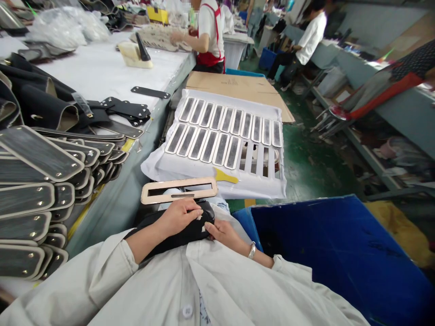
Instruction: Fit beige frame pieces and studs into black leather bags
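Observation:
Across my lap lies a black leather-like piece (163, 242), folded or rounded at its right end, with small whitish bits on it. My left hand (180, 217) is closed at its top edge, thumb and fingertips pinched by one of these bits. From the other side my right hand (220, 232) grips the rounded end, thumb on top and its other fingers mostly hidden. Just beyond my hands is a long tan frame (148, 194) with a slot through its middle. A yellow scraper-like tool (226, 176) rests on the near edge of the white sheet.
Dark strips with pale rims fill much of the white sheet (204, 171). Stacked strips with metal studs (23, 199) cover the table at left, near dark folded pieces (37, 99). A blue bin (306, 244) stands at my right. Co-workers (210, 36) are farther back.

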The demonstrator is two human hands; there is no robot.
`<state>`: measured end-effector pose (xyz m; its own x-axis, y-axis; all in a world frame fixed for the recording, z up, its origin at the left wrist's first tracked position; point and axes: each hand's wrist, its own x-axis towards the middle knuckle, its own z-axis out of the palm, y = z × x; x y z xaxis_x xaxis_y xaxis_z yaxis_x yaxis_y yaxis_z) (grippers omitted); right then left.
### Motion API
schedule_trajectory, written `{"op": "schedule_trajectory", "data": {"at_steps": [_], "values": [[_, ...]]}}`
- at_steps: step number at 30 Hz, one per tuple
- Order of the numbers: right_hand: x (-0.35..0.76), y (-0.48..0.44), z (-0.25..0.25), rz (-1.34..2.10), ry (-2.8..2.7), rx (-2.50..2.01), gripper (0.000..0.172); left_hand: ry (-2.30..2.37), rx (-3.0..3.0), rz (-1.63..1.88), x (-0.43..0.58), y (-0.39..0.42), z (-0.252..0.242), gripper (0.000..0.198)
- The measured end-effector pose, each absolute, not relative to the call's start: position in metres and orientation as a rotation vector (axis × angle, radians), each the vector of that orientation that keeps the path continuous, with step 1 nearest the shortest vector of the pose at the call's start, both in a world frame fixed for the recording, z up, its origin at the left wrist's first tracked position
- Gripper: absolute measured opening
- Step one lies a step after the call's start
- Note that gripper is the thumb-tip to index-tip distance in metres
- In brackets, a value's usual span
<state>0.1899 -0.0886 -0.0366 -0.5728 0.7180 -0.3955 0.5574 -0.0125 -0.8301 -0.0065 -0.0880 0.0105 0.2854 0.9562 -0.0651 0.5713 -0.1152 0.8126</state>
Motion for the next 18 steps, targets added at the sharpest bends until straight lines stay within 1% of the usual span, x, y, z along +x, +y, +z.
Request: {"op": "schedule_trajectory", "data": {"at_steps": [4, 8, 13, 16, 18], "values": [[0.190, -0.088, -0.035, 1.653, -2.156, -1.337, 0.036, 1.402, 1.778, 0.598, -0.009, -0.088, 0.011, 0.023], [0.187, -0.086, -0.026, 1.539, -2.260, -1.378, 0.034, 1.407, 1.766, 0.573, -0.008, -0.085, 0.012, 0.023], [0.181, -0.090, -0.022, 1.423, -2.292, -1.519, 0.044, 1.413, 1.745, 0.617, -0.004, -0.087, 0.006, 0.022], [0.179, -0.091, -0.026, 1.427, -2.286, -1.516, 0.044, 1.429, 1.746, 0.639, -0.004, -0.089, 0.005, 0.022], [0.180, -0.090, -0.028, 1.505, -2.253, -1.470, 0.043, 1.428, 1.742, 0.631, -0.006, -0.089, 0.006, 0.021]]}}
